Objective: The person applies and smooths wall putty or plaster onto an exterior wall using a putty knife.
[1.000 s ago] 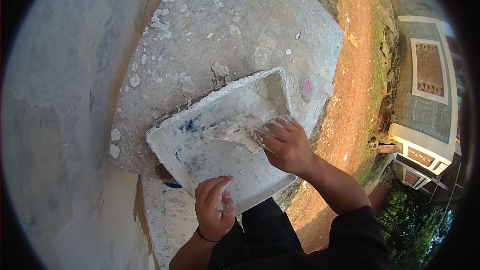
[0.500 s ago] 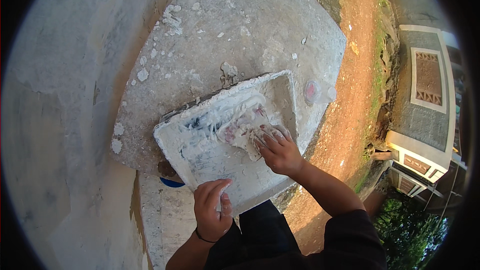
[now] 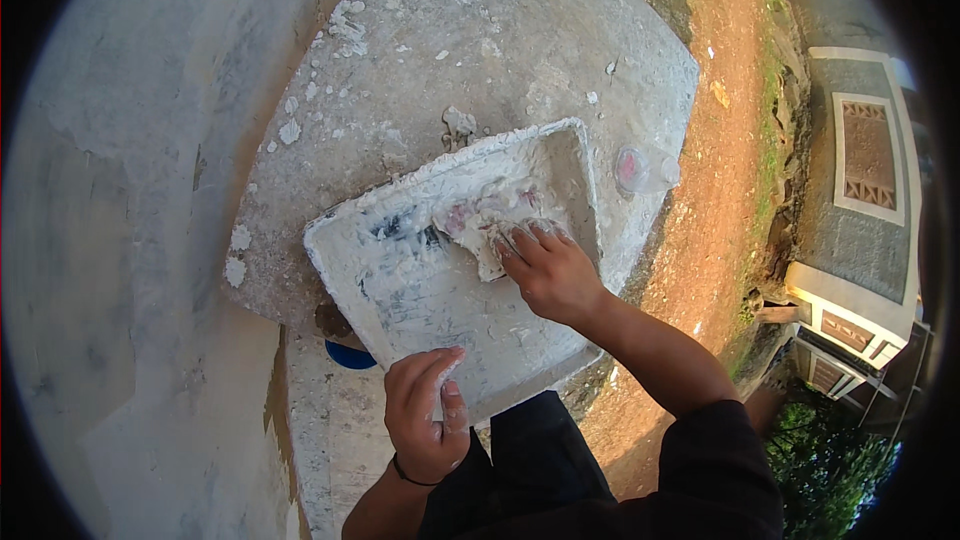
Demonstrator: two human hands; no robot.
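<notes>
A shallow plastic tray (image 3: pixel 372 275), thickly smeared with white paste, rests tilted at an angle on a concrete slab. My right hand (image 3: pixel 538 265) is down inside it, fingers closed on a flat, paste-caked scraper (image 3: pixel 470 222) with pink patches, which lies against a mound of white paste in the tray's upper part. The fingertips are coated white. My left hand (image 3: pixel 426 408), a dark band on its wrist, has its fingers curled on the tray's near left corner, with white smears on them.
The speckled slab (image 3: pixel 480 25) has a clear bottle (image 3: pixel 650 172) with pink inside near its right edge. A blue round object (image 3: pixel 350 355) shows under the tray. A plastered wall (image 3: pixel 130 240) stands left; a dirt path (image 3: pixel 720 140) and a house (image 3: pixel 860 190) are on the right.
My right hand and the scraper have moved up and slightly left, deeper into the paste, pushing it into a heap. The tray appears slightly shifted; my left hand stays at its corner.
</notes>
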